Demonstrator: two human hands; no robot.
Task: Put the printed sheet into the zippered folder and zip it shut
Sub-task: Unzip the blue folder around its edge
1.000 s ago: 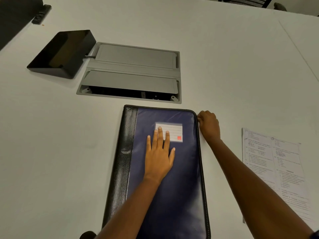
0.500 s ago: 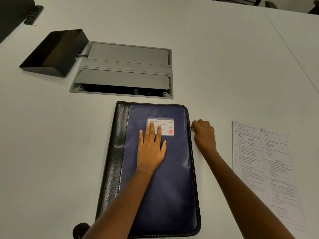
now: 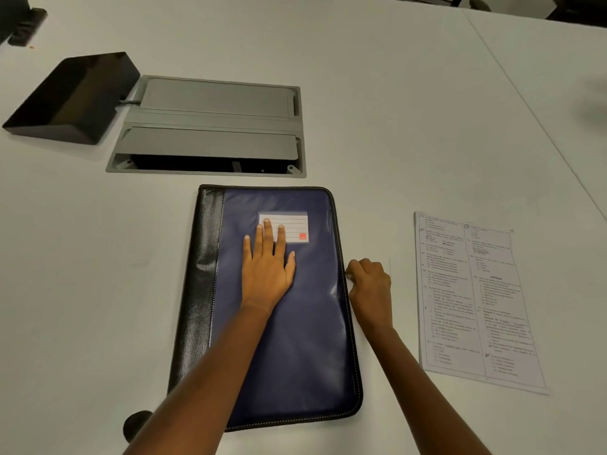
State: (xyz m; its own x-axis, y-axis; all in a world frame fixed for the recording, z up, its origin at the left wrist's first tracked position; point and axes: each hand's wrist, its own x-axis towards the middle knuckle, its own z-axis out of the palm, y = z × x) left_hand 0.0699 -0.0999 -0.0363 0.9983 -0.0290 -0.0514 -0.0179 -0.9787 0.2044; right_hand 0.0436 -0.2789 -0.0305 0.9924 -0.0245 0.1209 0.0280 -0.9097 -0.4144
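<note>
A zippered folder [image 3: 315,339], navy with a black spine on its left and a white label card near its top, lies closed on the white table. My left hand [image 3: 267,267] rests flat on its cover, fingers spread, fingertips on the label. My right hand [image 3: 369,285] is curled at the folder's right edge, about halfway down, with thumb and fingers pinched at the zipper track; the zipper pull itself is hidden by the fingers. The printed sheet [image 3: 476,300] lies flat on the table to the right of that hand, not touched.
A grey recessed cable hatch [image 3: 210,126] sits in the table just beyond the folder, its front flap ajar. A black box [image 3: 70,96] stands at the far left. A small dark round object [image 3: 136,425] shows near the folder's lower left corner.
My right hand has slid down the folder's right edge from the top corner to about halfway. My left hand stays flat on the cover.
</note>
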